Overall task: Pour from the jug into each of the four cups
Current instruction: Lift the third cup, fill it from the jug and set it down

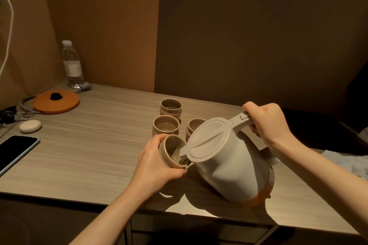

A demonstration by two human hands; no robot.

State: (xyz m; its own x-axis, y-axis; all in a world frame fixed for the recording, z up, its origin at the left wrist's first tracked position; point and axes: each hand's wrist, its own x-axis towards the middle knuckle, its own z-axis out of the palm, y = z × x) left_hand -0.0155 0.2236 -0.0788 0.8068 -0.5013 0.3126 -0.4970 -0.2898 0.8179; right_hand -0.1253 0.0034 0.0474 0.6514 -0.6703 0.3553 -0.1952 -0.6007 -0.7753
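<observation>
My right hand [267,123] grips the handle of a beige lidded jug [231,165], which is tilted left with its spout inside a tan cup [172,148]. My left hand [157,163] holds that cup, lifted off the table and tipped toward the spout; a little liquid shows inside it. Three more tan cups stand on the table behind: one at the back [170,106], one in the middle [165,126] with liquid in it, and one [194,124] partly hidden by the jug's lid.
An orange kettle base [56,102] with a grey cord, a water bottle [72,64], a white oval object [30,126], keys [12,116] and a dark phone [15,150] lie at the table's left. The table's front edge [99,202] runs below my arms.
</observation>
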